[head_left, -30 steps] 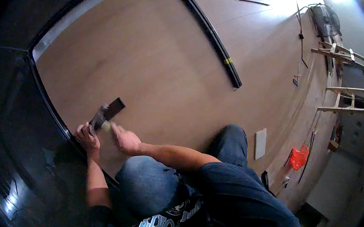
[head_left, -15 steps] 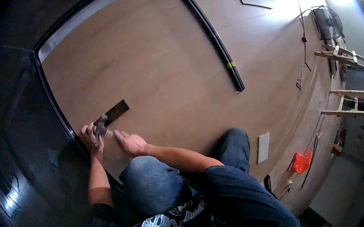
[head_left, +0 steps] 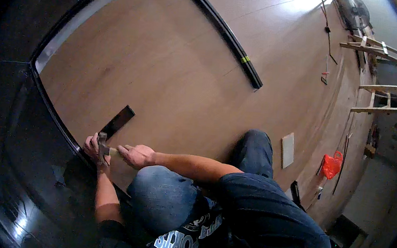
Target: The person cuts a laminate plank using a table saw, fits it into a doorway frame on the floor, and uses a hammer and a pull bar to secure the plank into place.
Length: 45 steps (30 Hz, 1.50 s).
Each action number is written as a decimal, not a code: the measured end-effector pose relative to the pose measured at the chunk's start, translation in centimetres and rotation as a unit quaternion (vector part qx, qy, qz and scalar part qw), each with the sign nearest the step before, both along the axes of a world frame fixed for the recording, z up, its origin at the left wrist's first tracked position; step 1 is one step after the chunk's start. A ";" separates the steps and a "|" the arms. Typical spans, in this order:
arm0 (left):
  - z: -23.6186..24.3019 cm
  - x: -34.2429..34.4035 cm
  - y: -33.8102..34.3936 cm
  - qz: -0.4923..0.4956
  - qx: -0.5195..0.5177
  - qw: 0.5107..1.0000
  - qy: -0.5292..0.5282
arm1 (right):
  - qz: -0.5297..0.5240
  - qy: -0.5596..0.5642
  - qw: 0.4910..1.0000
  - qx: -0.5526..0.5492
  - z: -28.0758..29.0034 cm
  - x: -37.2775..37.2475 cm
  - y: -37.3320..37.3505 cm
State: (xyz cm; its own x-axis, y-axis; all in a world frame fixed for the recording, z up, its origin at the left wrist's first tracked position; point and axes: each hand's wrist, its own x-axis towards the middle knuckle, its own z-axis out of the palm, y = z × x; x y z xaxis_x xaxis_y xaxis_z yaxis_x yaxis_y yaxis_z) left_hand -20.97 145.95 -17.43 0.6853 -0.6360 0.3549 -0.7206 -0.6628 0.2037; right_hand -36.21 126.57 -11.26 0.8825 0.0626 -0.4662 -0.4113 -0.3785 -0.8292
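Left hand (head_left: 92,146) grips a dark flat strip (head_left: 116,123), its lower end at the dark trim (head_left: 58,115) edging the wood floor (head_left: 174,74). Right hand (head_left: 134,155) closes on a hammer (head_left: 103,149) — seating appears unfinished, strip not flush.

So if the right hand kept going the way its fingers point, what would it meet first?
Most likely the small hammer-like tool gripped by the left hand; the right hand points left toward it, though depth is unclear.
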 end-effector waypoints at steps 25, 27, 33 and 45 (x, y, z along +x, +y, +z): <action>7.3 2.0 -1.2 0.082 0.119 0.955 0.259 | -0.036 0.140 0.965 -0.220 -0.2 -10.4 -13.0; 7.6 2.1 -1.3 0.081 0.157 0.950 0.257 | -0.040 0.136 0.962 -0.235 -0.9 -10.7 -12.9; 4.8 1.6 -0.3 0.061 -0.003 0.963 0.261 | -0.033 0.163 0.950 -0.265 -0.4 -10.0 -12.3; 3.5 15.5 -7.2 0.071 -0.037 0.992 0.100 | 0.035 0.126 0.951 -0.280 -3.1 -12.0 -13.9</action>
State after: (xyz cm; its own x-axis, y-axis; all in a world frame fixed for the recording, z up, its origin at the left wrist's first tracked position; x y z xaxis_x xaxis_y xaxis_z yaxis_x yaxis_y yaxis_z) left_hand -5.47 138.75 -13.95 0.8276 -0.5052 0.2444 -0.5610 -0.7325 0.3855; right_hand -48.17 112.70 -14.34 0.7406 -0.2033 -0.6405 -0.5282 -0.7652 -0.3680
